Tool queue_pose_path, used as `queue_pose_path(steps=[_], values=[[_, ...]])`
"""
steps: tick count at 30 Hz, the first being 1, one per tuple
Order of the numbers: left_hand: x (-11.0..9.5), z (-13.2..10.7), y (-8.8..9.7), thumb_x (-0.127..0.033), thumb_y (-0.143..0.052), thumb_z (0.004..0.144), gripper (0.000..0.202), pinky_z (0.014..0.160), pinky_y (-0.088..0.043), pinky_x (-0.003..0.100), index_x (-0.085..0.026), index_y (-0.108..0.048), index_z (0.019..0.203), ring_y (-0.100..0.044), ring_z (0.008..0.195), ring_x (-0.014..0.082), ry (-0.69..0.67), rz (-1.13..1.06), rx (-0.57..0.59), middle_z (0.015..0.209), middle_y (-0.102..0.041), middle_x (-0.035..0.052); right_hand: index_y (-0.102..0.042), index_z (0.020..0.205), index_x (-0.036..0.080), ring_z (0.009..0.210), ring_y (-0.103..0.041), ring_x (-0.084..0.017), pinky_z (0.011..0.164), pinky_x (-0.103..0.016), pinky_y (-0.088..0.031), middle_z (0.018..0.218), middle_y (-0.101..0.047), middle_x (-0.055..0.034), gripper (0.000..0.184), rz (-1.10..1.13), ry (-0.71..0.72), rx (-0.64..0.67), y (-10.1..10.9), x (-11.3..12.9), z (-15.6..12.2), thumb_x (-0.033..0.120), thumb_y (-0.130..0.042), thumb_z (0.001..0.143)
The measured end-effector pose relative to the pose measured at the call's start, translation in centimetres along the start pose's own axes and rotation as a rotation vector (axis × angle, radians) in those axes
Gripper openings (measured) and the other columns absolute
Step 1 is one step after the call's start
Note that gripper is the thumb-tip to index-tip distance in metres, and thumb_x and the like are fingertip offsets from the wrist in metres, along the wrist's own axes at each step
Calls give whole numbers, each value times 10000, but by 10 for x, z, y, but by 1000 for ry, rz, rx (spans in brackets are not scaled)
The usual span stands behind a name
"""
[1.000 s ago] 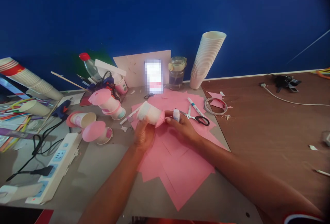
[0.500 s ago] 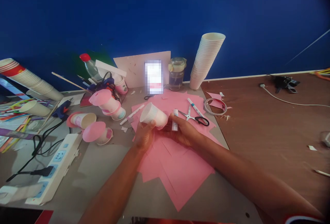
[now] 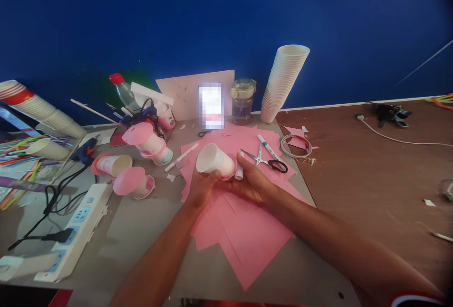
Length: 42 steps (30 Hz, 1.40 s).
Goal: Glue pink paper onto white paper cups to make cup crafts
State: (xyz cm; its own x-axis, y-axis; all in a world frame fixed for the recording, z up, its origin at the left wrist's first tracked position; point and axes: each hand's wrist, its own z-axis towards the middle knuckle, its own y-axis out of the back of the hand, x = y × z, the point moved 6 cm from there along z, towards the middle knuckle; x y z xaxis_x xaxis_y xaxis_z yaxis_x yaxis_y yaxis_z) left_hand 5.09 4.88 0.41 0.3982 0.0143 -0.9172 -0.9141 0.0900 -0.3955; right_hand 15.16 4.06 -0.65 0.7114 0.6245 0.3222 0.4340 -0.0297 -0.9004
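My left hand is closed around a white paper cup, thumb along its lower side. The cup lies tilted, its open mouth toward the upper left and a pink paper piece at its base end. My right hand is closed on a small white tube, which looks like a glue stick, beside the cup's base; some of its fingers reach under the cup and are partly hidden. Beneath both hands spread overlapping pink paper sheets. Scissors with black handles and a marker lie just beyond my right hand.
Pink-trimmed paper cups stand at left beside a power strip with cables. Behind are a lit phone, a lidded jar and a tall cup stack. A tape roll lies at right.
The cup has shifted slightly right and turned, its pink base end now closer to my right hand. The glue stick has tilted and is more covered by my right thumb.
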Motion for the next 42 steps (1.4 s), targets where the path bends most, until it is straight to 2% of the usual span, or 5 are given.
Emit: queue_pose_path(steps=[4,12,22,37,42], values=[[2,-2,4,-303,-739,657,549,870,-463,388,-195,-529,1153,-608,959,232,-7,7,-13,989,-662,69,-500,1116,139,900,-642,-219,787,-469,-548,999,-643,-117,379,43,-41,-21,4,-2,2,437,-355,930],[7,-9,3,-284,-765,624,624,858,-471,387,-211,-479,1174,-580,1004,243,43,120,11,1050,-616,75,-504,1074,155,828,-646,-199,696,-404,-583,917,-647,-78,281,2,-16,-48,10,-5,7,365,-464,892],[0,-12,-3,-285,-753,642,616,929,-421,401,-211,-463,1180,-547,1033,239,-63,286,35,1072,-583,80,-525,1037,137,833,-652,-200,677,-357,-588,882,-663,-84,288,21,3,-97,6,-4,4,375,-419,915],[-1,-21,-2,-382,-720,673,514,815,-458,341,-176,-443,1054,-583,880,199,-229,553,-195,969,-582,66,-603,925,151,836,-650,-166,739,-282,-544,811,-686,-39,264,-64,170,-246,8,-4,0,396,-525,869],[-1,-23,-3,-407,-702,686,532,837,-458,350,-166,-439,1081,-590,936,218,-240,592,-217,1017,-592,95,-612,850,158,828,-648,-158,735,-261,-532,761,-683,-22,256,-61,196,-281,12,-5,1,404,-542,856]])
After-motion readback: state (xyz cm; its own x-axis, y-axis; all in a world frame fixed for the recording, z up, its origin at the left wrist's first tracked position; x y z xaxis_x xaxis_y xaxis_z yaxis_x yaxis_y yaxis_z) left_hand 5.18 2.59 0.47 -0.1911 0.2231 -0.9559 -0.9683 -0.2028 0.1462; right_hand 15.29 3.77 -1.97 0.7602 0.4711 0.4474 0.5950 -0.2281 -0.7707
